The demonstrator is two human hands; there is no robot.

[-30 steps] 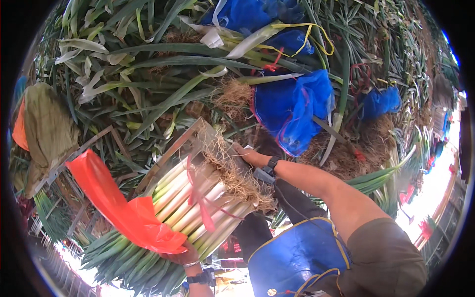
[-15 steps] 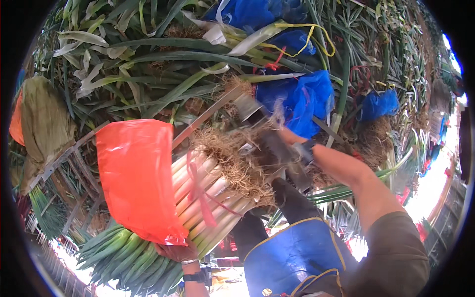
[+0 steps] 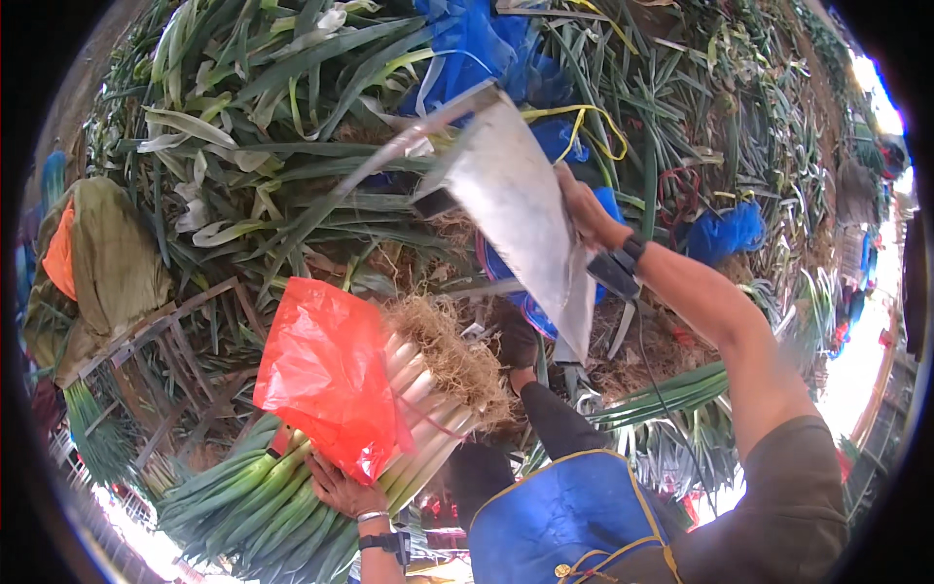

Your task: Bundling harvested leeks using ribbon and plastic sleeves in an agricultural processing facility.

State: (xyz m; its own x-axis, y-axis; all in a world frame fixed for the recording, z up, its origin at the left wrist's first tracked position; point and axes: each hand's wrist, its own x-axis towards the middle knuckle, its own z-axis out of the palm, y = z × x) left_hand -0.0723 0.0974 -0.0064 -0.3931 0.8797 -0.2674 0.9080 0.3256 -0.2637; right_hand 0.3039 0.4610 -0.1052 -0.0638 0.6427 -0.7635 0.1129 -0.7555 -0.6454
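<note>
My left hand (image 3: 341,485) is curled over the leaves of a bundle of long green onions (image 3: 243,501), beside an orange-red plastic sheet (image 3: 326,375). The sheet covers part of the bundle, and a pinkish band crosses the white stalks. Their brown roots (image 3: 452,355) point up and to the right. Beyond the roots, my right hand (image 3: 589,214) grips the right edge of a bent, shiny metal sheet (image 3: 516,200), held tilted. A long metal strip runs left from its top. A black part (image 3: 613,273) is by my right wrist; what it belongs to is unclear.
Loose green onions and leaves (image 3: 321,165) are heaped across the far side. Blue netting (image 3: 486,49) and yellow cord (image 3: 618,136) lie among them. At left, a greenish cover (image 3: 117,243) drapes over a metal frame (image 3: 185,341). A blue apron (image 3: 545,521) covers my lap.
My right hand has moved up and away from the roots, lifting the metal sheet with it. The plastic sheet has shifted slightly right and down. My left hand stays at the bundle.
</note>
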